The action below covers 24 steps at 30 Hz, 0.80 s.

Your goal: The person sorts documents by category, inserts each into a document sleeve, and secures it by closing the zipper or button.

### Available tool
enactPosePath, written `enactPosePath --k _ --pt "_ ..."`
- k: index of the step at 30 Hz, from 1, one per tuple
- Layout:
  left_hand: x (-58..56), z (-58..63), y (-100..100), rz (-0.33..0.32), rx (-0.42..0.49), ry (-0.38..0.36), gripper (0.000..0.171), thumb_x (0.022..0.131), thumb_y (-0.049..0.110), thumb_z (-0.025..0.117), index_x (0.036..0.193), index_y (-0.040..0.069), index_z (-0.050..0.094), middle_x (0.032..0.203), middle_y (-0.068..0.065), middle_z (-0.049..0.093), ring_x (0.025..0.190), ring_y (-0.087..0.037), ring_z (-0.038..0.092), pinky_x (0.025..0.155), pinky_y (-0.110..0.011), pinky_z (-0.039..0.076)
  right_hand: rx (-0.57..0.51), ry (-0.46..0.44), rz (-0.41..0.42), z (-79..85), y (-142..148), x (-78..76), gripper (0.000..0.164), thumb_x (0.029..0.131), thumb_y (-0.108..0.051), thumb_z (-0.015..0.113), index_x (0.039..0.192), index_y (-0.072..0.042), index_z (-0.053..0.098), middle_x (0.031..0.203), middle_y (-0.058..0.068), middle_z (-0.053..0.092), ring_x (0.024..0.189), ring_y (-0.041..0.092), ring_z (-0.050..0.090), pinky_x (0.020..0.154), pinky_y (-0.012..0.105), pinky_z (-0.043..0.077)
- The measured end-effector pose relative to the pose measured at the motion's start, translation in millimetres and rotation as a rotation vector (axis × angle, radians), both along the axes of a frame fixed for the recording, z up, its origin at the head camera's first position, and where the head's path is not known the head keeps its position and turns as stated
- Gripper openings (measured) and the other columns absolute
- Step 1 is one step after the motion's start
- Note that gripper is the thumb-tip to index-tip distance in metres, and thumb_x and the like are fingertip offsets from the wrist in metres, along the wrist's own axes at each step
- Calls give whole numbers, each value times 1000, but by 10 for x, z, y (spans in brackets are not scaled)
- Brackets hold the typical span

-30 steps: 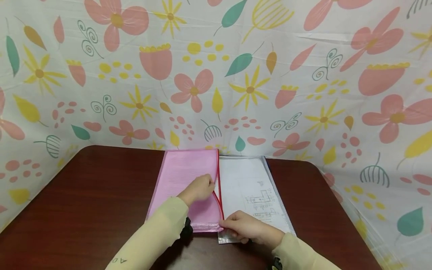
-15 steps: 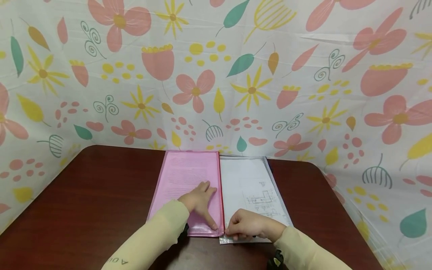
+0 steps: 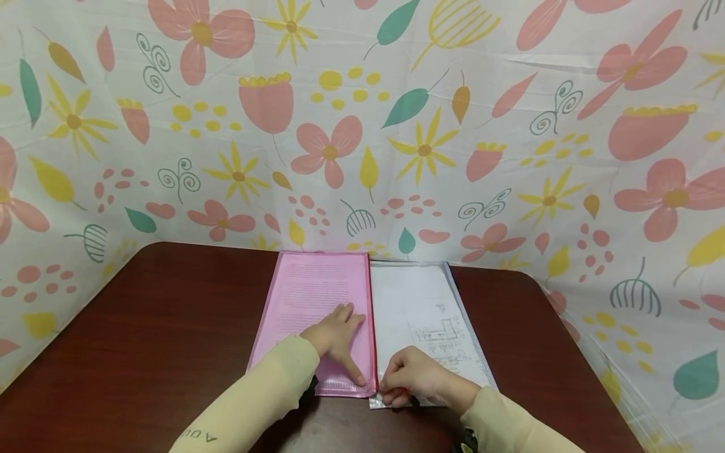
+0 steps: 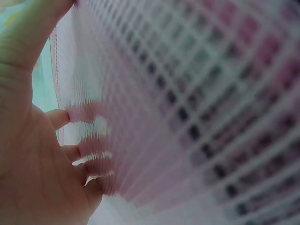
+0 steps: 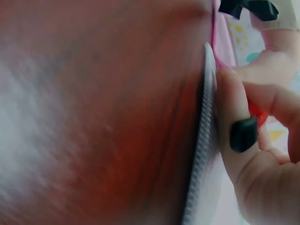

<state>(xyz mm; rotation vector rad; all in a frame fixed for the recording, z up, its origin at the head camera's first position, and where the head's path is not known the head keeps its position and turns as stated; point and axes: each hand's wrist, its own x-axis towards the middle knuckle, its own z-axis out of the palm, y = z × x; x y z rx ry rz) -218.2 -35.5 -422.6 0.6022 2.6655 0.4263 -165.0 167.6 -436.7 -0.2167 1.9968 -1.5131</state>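
A pink mesh zipper pouch [image 3: 317, 277] lies flat with a printed sheet showing through it. Its red zipper [image 3: 372, 314] runs up the right side. My left hand [image 3: 335, 340] presses on the pouch with fingers spread; in the left wrist view the fingertips [image 4: 58, 118] touch the ribbed mesh. At the pouch's lower right corner, my right hand [image 3: 416, 374] has curled fingers and pinches the zipper's end. Red shows between thumb and finger in the right wrist view, probably the zipper pull [image 5: 258, 112], mostly hidden by the fingers.
A clear-grey pouch [image 3: 404, 286] with a line drawing inside lies to the right, partly under the right hand. Both pouches rest on a dark brown table [image 3: 170, 333]. A flower-patterned cloth [image 3: 362, 126] hangs behind the table.
The left hand has turned from a fist over the zipper to spread fingers pressing the pouch. The bulging red zipper edge now lies straight. The right hand stays at the lower corner.
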Motion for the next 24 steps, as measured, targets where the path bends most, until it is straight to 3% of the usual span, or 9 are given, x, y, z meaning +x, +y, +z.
enactPosePath --k 6,13,24 --pt "3 0 2 1 -7 1 130 45 60 86 150 16 24 158 -16 10 147 -31 8 116 -47 18 -96 -72 -163 -51 -26 80 9 77 1 67 79 7 61 67 11 68 61 14 67 57 27 56" --pt "-6 -23 1 3 -20 3 129 45 60 86 150 17 24 158 -15 10 147 -31 9 116 -47 19 -174 -84 -280 -94 -53 147 12 80 -1 67 85 9 62 73 15 71 66 16 69 60 27 57" --pt "-6 -28 11 8 -2 -8 129 44 59 87 150 18 24 159 -14 9 147 -31 8 115 -49 19 -151 -47 -401 -137 -103 140 12 79 -1 67 85 8 61 71 10 70 66 16 69 60 28 57"
